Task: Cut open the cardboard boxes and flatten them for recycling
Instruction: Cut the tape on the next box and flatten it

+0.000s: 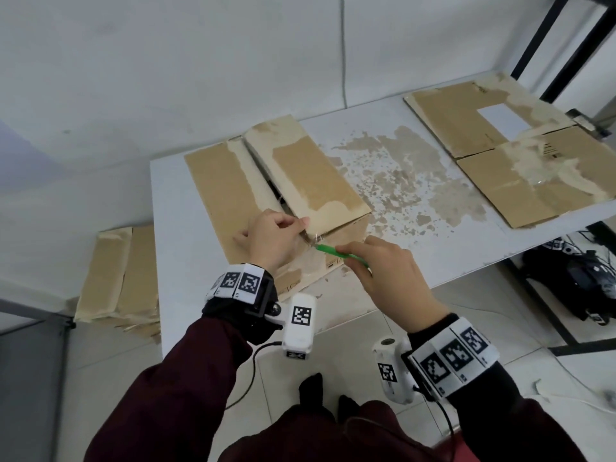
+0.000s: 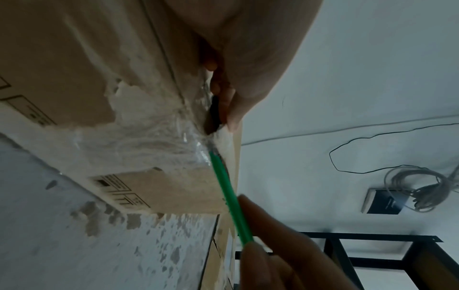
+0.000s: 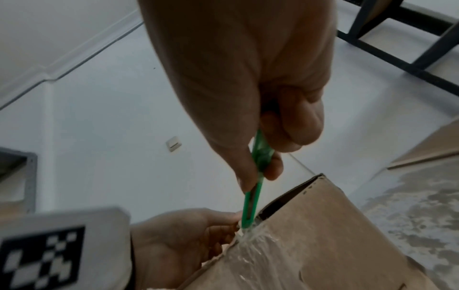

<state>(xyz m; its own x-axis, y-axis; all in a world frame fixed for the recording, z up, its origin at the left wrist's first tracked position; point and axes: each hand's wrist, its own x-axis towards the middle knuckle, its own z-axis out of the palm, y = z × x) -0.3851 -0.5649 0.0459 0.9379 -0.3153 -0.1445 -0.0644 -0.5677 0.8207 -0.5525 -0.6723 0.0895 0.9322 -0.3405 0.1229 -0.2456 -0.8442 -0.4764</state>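
A brown cardboard box [image 1: 313, 175] stands on the white table [image 1: 466, 241], its two top flaps parted along the middle seam. My left hand [image 1: 273, 235] lies on the left flap at the near end, thumb and fingers curled round the flap's edge at the seam [image 2: 218, 88]. My right hand [image 1: 390, 275] grips a green utility knife [image 1: 333, 252]. The knife [image 3: 253, 198] has its tip at the near end of the seam, in the clear tape [image 2: 149, 141] that runs down the box's front face [image 3: 323, 235]. The blade itself is hidden in the tape.
Two flattened cardboard sheets [image 1: 520, 151] lie at the table's back right. Torn paper residue [image 1: 400, 175] covers the tabletop right of the box. A stack of flattened cardboard [image 1: 123, 278] sits low on the left. A black rack [image 1: 566, 45] and cabled equipment [image 1: 583, 278] stand right.
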